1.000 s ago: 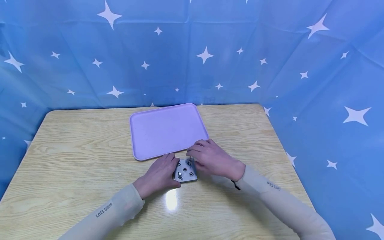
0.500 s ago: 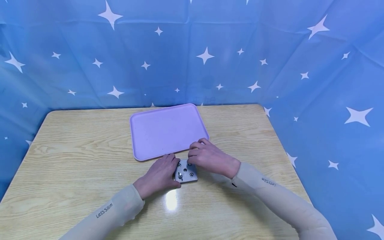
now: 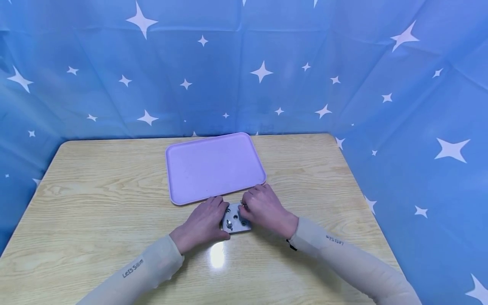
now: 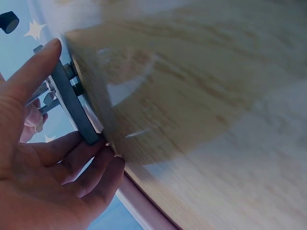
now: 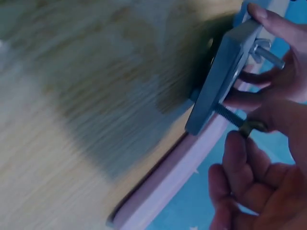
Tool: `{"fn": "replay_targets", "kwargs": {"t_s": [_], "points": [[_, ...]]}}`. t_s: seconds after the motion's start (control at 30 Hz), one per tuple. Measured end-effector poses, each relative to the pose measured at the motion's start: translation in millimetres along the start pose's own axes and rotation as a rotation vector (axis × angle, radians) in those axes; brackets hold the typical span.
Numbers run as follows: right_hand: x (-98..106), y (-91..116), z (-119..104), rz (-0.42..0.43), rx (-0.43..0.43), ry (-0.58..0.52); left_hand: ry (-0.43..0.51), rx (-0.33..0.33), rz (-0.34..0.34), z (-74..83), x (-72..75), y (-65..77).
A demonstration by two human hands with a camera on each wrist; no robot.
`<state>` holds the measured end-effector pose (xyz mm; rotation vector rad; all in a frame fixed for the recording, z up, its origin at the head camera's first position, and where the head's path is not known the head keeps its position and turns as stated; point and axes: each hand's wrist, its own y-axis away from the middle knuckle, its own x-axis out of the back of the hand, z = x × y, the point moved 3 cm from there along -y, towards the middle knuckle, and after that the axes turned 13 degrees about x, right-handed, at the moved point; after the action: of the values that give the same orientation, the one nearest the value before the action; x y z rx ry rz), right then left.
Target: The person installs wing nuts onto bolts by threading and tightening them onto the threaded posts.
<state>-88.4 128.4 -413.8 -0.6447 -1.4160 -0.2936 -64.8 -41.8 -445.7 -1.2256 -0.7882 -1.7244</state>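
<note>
My left hand (image 3: 202, 221) grips a grey metal plate (image 3: 238, 228) by its left side, thumb at the near edge and fingers at the far one. The plate has several holes. One bolt with a silver wing nut (image 3: 229, 225) stands at its near left corner. At the far right corner, my right hand (image 3: 267, 212) pinches a brass-coloured wing nut (image 5: 248, 127) between thumb and index finger. That nut sits at the outer end of a threaded bolt (image 5: 228, 115), with bare thread between it and the plate. Bolt heads (image 4: 76, 88) stick out under the plate.
A purple tray (image 3: 215, 167) lies just beyond the plate on the wooden table (image 3: 103, 182). Blue curtains with white stars hang behind the table and along its right side.
My right hand's raised fingers have curled in and the hand has turned and come slightly nearer, over the far right corner of the plate. My left hand and the plate stay put.
</note>
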Motion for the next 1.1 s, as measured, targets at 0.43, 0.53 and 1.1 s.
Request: {"fn": "replay_targets", "kwargs": {"t_s": [0.43,0.53,1.1], "points": [[27.1,2.8,14.9,-0.187,0.319,-0.079,-0.001,0.000,-0.002,1.3,0.0,0.1],[25.0,2.5,15.2,-0.204,0.404,-0.054,-0.001,0.001,-0.008,1.3,-0.3,-0.4],[13.7,-2.5,8.6,-0.162,0.341,0.012,0.000,0.003,-0.008,1.5,0.2,-0.2]]}}
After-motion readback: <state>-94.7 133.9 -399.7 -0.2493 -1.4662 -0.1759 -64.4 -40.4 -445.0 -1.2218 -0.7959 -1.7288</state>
